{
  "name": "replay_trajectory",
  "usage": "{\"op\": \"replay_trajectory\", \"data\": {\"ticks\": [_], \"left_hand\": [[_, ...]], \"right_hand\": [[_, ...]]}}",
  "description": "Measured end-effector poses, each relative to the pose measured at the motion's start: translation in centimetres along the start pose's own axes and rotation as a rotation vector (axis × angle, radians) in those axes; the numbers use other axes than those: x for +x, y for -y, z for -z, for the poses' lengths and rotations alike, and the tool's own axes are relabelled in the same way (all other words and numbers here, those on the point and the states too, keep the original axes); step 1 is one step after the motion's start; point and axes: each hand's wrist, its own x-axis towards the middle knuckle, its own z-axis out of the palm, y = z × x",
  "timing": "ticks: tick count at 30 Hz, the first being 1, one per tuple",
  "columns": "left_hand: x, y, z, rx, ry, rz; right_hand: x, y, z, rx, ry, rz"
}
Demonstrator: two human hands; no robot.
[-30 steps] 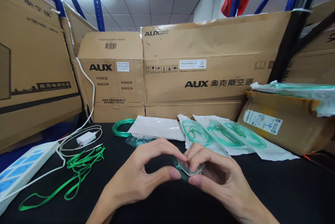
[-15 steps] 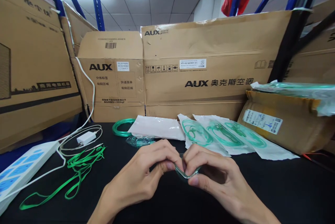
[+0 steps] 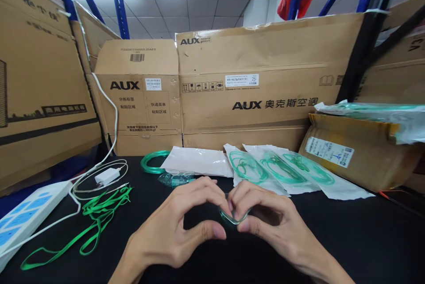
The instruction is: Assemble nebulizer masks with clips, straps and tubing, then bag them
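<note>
Both hands meet over the black table [image 3: 365, 239] near its front edge. My left hand [image 3: 175, 231] and my right hand [image 3: 275, 226] pinch a small clear greenish plastic piece [image 3: 232, 217] between fingertips and thumbs; most of it is hidden by the fingers. Behind the hands lie a clear green-tinted mask part [image 3: 174, 179], a coil of green tubing [image 3: 152, 162], a flat white pouch [image 3: 199, 162] and three sealed bags of green tubing [image 3: 279, 169].
Green elastic straps [image 3: 96, 217] lie at the left, beside a white charger with cable [image 3: 106, 177] and a white power strip [image 3: 23, 217]. AUX cardboard boxes [image 3: 252, 98] wall the back. A brown carton [image 3: 352, 155] topped with more bags sits at the right.
The left thumb, curled in half a second ago, has spread out below the piece again. The hands stay together on the piece; the view shifted slightly.
</note>
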Motion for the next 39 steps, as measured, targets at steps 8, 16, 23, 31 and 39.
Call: {"op": "replay_trajectory", "data": {"ticks": [8, 16, 23, 31, 39], "left_hand": [[0.2, 0.3, -0.5, 0.083, -0.043, -0.040], [0.2, 0.6, -0.5, 0.032, -0.026, 0.024], [0.3, 0.5, 0.0, 0.118, -0.001, 0.108], [0.8, 0.5, -0.9, 0.268, -0.131, 0.298], [-0.6, 0.9, 1.6, 0.531, -0.023, 0.545]], "right_hand": [[0.0, 0.2, -0.3, -0.009, 0.003, -0.007], [-0.1, 0.1, -0.3, -0.009, 0.038, -0.038], [0.1, 0.3, -0.3, -0.085, 0.076, -0.158], [0.1, -2.5, -0.2, -0.385, -0.094, -0.229], [-2.0, -4.7, 2.6, -0.862, 0.196, -0.388]]}}
